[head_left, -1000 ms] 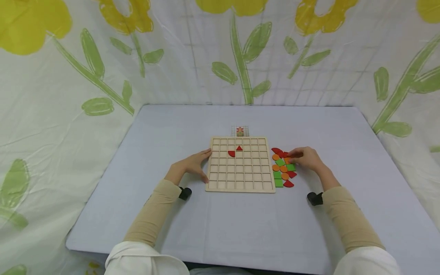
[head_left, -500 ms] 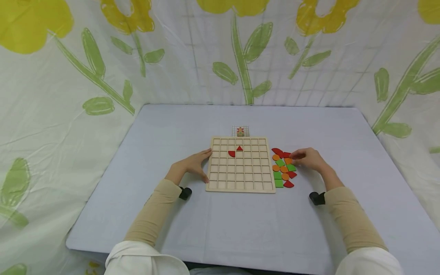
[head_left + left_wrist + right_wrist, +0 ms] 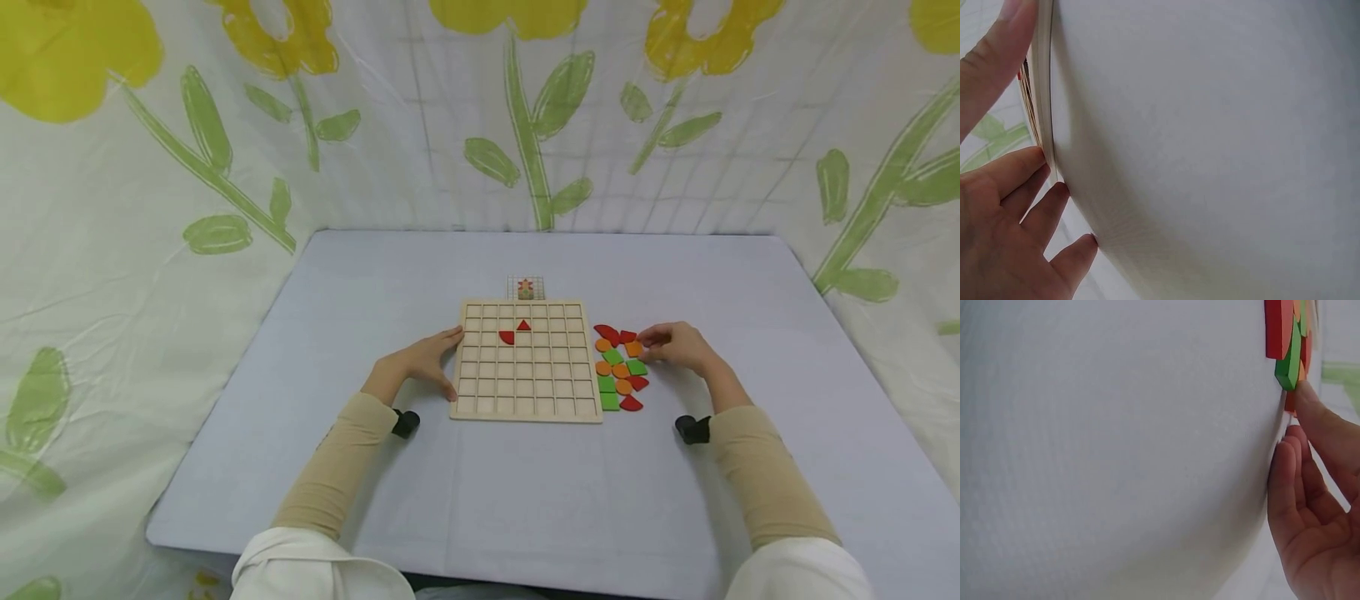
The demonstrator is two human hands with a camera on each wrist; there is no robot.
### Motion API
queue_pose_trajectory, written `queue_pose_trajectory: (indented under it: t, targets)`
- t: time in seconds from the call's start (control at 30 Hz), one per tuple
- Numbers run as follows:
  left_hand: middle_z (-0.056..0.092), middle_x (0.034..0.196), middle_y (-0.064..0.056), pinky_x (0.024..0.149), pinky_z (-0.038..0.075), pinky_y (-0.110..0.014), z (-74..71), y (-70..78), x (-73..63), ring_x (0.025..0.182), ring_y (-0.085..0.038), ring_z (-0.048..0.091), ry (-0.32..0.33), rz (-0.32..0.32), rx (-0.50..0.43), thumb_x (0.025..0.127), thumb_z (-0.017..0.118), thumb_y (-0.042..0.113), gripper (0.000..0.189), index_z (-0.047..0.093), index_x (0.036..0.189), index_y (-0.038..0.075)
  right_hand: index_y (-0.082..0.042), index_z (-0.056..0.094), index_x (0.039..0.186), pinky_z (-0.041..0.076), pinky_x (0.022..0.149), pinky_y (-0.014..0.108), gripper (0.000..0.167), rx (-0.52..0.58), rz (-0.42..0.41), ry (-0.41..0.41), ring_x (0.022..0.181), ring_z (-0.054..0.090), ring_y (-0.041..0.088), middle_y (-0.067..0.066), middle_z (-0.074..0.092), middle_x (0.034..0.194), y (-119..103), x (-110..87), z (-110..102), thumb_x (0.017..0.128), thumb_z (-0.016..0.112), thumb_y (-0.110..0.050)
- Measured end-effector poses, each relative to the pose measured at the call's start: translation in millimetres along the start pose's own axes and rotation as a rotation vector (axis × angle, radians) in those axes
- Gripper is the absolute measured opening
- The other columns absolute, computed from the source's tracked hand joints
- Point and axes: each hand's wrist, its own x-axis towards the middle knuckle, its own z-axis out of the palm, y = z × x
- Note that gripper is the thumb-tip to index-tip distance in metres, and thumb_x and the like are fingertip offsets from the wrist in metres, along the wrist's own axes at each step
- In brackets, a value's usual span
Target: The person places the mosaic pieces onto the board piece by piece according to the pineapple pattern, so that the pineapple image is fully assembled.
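Wooden board [image 3: 525, 373] inside table edges [image 3: 420, 236], left hand [image 3: 416, 361] spread alongside, right hand [image 3: 678, 345] at orange square [image 3: 633, 349], grip unclear

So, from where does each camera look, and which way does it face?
Head: on the head, facing forward and down over the table, board and pieces; both sleeves, the left grip and the right grip show.
Left wrist: on that wrist, facing low across the table; the left grip shows, at the board's edge.
Right wrist: on that wrist, facing low across the table; the right grip shows, at the pieces.
Shared: head and right wrist show the right grip and pieces.
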Motion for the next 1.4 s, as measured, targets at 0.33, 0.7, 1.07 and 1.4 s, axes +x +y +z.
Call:
queue_pose_trajectory:
  t: [0.33, 0.7, 1.07, 1.4]
  targets:
    - [0.011, 0.161, -0.018, 0.118, 0.017, -0.046, 0.3, -0.4, 1.1, 0.147, -0.035, 0.012, 0.001, 0.007, 0.015, 0.069, 0.088, 0.029, 0.114, 0.017, 0.152, -0.007, 0.007, 0.06, 0.123, 0.048, 0.084, 0.036, 0.036, 0.005, 0.007, -0.025, 0.096, 0.052, 0.032, 0.021, 0.061, 0.107, -0.5, 0.4, -2.4, 0.09, 0.065, -0.005]
    - [0.012, 0.161, -0.018, 0.118, 0.017, -0.044, 0.2, -0.5, 1.7, 0.147, -0.034, 0.012, 0.0, 0.011, 0.021, 0.069, 0.088, 0.029, 0.114, 0.018, 0.151, -0.007, 0.007, 0.063, 0.115, 0.051, 0.089, 0.048, 0.031, -0.038, -0.01, 0.036, 0.102, 0.054, 0.039, 0.025, 0.06, 0.112, -3.1, 0.3, 2.6, 0.089, 0.067, -0.011]
    - [0.011, 0.161, -0.018, 0.118, 0.017, -0.045, 1.4, -1.4, 1.3, 0.147, -0.035, 0.011, -0.002, 0.006, 0.012, 0.069, 0.088, 0.029, 0.115, 0.017, 0.151, -0.007, 0.006, 0.063, 0.115, 0.049, 0.085, 0.044, 0.039, -0.05, -0.042, 0.091, 0.094, 0.056, 0.033, 0.021, 0.065, 0.104, -9.6, -1.6, 5.6, 0.087, 0.073, -0.019]
    - [0.01, 0.161, -0.016, 0.118, 0.016, -0.045, -0.2, 0.3, 1.7, 0.147, -0.034, 0.011, -0.009, -0.019, 0.013, 0.069, 0.088, 0.03, 0.115, 0.016, 0.152, -0.005, 0.003, 0.064, 0.117, 0.049, 0.08, 0.037, 0.039, -0.015, -0.067, 0.114, 0.095, 0.056, 0.033, 0.02, 0.064, 0.108, -19.3, 6.0, 16.7, 0.087, 0.073, -0.02]
